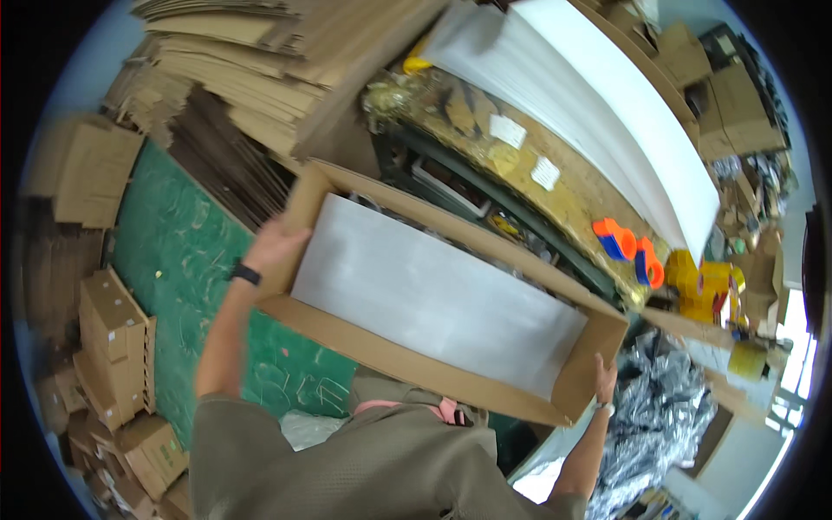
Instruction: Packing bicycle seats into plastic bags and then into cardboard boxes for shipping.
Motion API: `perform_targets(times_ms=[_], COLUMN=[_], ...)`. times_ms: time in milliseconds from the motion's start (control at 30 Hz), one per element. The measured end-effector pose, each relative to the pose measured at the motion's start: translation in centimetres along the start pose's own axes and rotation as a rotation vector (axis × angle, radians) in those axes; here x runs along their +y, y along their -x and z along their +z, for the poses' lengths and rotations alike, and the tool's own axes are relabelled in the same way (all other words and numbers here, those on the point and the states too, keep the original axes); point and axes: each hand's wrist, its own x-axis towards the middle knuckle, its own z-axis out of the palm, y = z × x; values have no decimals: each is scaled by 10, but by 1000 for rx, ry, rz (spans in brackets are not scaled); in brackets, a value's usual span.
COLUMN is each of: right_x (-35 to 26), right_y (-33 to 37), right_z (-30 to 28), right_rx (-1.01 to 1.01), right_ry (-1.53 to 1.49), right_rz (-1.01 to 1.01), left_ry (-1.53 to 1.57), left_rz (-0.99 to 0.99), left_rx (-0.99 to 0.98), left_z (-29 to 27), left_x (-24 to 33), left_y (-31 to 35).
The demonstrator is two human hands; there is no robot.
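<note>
A long, open-topped cardboard box (390, 354) slants across the middle of the view, raised in front of my body. Inside it lies a flat grey-white sheet (433, 295), and dark small things show in the gap along the far wall. My left hand (276, 249), slightly blurred, grips the box's left end, with the thumb over the wall. At the opposite end, my right hand (605, 380) is closed on the outer side of the right wall. Most of its fingers are hidden.
Beyond the box stands a workbench (568, 212) with a white foam sheet (607, 95), two orange-and-blue tape dispensers (615, 240) and yellow tape rolls (704, 284). Flat cardboard (234, 52) is stacked far left. Cartons (113, 338) stand along the green floor (178, 234); plastic film (659, 403) lies right.
</note>
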Motion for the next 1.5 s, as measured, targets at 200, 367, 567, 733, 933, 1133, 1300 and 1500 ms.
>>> perform_targets(times_ms=[200,367,567,733,933,1133,1300,1500], right_x=[-85,-43,-12,7,61,-27,-144,-135], right_y=[34,20,14,-3,4,-7,15,156], right_z=[136,198,213,201,183,137,135,203], right_rx=[-204,-246,-90,-99,324,-484,72,-482], right_ry=[829,1056,820,1119,1275,766,502,819], right_rz=[-130,-13,-145,-630,-1044,-286,-453,-540], left_ry=[-172,-92,-495,-717,-531,-306,-716,-807], left_rz=[-55,-186,-158,-51,527,950,548,673], left_rx=[37,132,-76,-433,-1204,-424,-130,-230], left_z=[36,43,190,186,89,80,129,152], left_x=[41,33,42,-14,6,32,8,84], left_y=[13,15,43,-1,116,68,-9,8])
